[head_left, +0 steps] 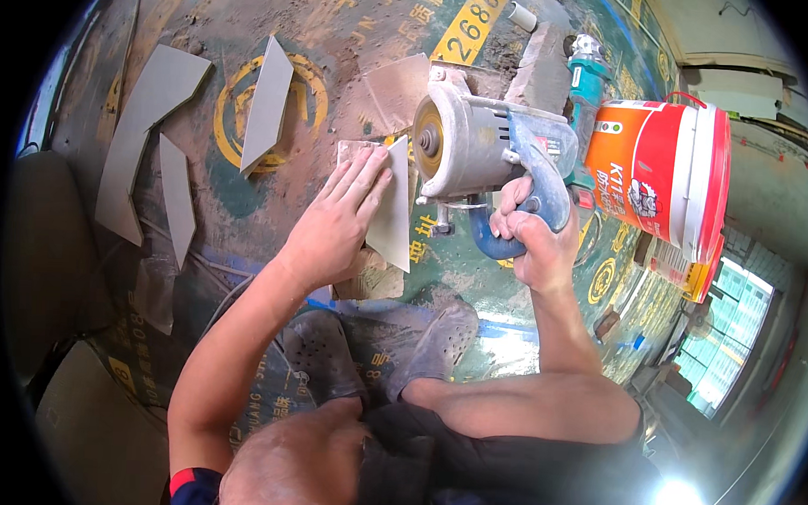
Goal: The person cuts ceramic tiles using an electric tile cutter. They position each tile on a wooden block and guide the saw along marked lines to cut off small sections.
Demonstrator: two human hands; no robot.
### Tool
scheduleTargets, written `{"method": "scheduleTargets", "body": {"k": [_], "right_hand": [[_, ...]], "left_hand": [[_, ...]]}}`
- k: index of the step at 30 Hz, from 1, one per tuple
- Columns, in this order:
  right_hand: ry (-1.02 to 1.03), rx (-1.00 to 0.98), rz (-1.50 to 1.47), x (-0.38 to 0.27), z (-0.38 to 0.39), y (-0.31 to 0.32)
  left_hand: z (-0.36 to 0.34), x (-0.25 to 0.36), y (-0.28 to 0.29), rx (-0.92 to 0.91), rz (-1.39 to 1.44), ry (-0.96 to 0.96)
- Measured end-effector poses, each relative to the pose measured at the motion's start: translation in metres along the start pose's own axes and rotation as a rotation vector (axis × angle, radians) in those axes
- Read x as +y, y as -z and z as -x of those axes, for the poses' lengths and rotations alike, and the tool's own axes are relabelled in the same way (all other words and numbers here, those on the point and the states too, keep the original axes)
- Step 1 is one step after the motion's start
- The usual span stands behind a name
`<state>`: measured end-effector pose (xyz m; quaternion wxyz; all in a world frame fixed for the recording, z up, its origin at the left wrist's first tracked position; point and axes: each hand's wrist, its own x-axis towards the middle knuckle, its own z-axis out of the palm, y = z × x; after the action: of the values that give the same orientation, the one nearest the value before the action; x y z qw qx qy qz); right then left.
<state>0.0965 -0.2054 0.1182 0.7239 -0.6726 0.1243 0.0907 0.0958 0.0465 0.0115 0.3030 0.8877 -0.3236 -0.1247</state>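
My right hand (542,238) is wrapped round the blue handle of a grey, dusty tile cutter (474,144). Its round blade (432,140) faces left, near the upper tip of a cut tile piece (394,218). On that pale, pointed piece my left hand (338,216) lies flat, fingers stretched forward and pressing down. Beneath the tile sits a block (372,282), mostly covered by the tile and the hand. I cannot tell whether the blade is turning.
Several cut tile pieces lie leftward, including an angled one (151,110) and a narrow one (267,105). An orange and white bucket (652,168) stands right, beside a teal angle grinder (588,81). A cord (229,295) trails past my shoes (436,343) over the dusty green floor covering.
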Motion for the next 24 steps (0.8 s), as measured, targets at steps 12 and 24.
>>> {"method": "scheduleTargets", "body": {"k": [12, 24], "right_hand": [[-0.013, 0.004, 0.013, -0.0006, -0.0037, -0.0024], [-0.035, 0.009, -0.016, 0.0045, -0.0032, -0.0042]], "left_hand": [[-0.0041, 0.001, 0.0019, 0.011, 0.041, -0.002], [0.0002, 0.0, 0.0024, 0.007, 0.106, 0.023]]}}
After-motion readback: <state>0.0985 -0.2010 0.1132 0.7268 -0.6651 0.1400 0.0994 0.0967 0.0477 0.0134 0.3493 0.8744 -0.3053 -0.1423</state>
